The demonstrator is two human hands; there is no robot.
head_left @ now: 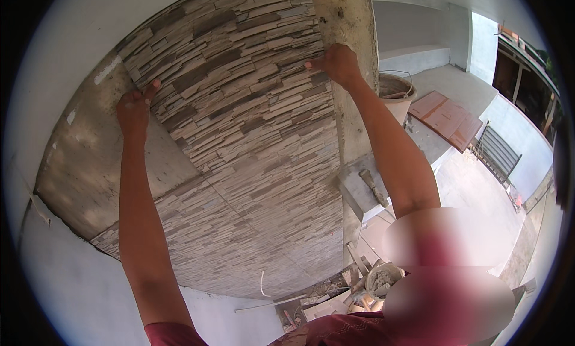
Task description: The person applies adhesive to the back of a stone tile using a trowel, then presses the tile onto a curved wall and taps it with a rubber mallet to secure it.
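Two hands (133,109) (341,66), two buckets (400,111) (371,290), one carton (446,120)

Daylight from right | floor (470,193) glaring | 2 blurred ovals (440,238), lower right | edges bowed

On the wall tiles (239,109), centre of the frame: stacked-stone pattern of narrow, uneven strips in beige, taupe and grey, with scattered dark brown strips. On the bare cement patch (93,148), left of the frame: mottled grey-brown, with whitish blotches near the upper edge. On the plaster strip (345,17), top centre: yellowish beige with dark stains. On the flat cardboard (446,118), right: reddish brown. On the slatted grating (498,151), right: grey, in parallel bars. On the shirt (338,329), bottom edge: maroon.
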